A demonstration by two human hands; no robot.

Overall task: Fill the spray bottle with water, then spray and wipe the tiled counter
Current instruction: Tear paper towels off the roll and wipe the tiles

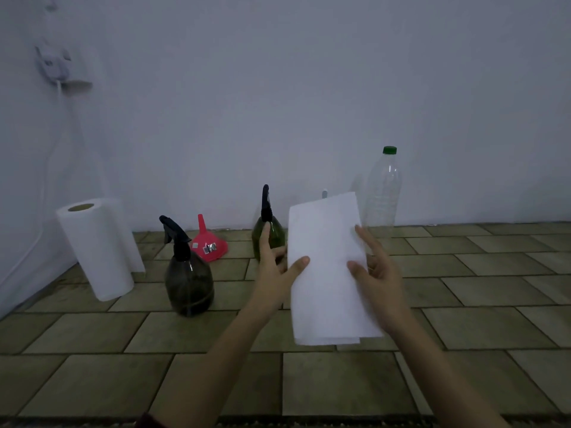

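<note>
I hold a folded white paper towel sheet (326,267) upright above the tiled counter (340,381), between both hands. My left hand (275,267) pinches its left edge with the thumb in front. My right hand (375,270) grips its right edge, thumb in front and fingers behind. A dark grey spray bottle (188,282) with a black trigger head stands left of my hands. A green spray bottle (272,233) stands just behind my left hand, partly hidden by it and the sheet.
A paper towel roll (99,248) stands at the left near the wall. A red funnel (207,244) lies upside down between the two spray bottles. A clear plastic bottle (383,193) with a green cap stands against the back wall. A white cable (46,180) runs down the left wall.
</note>
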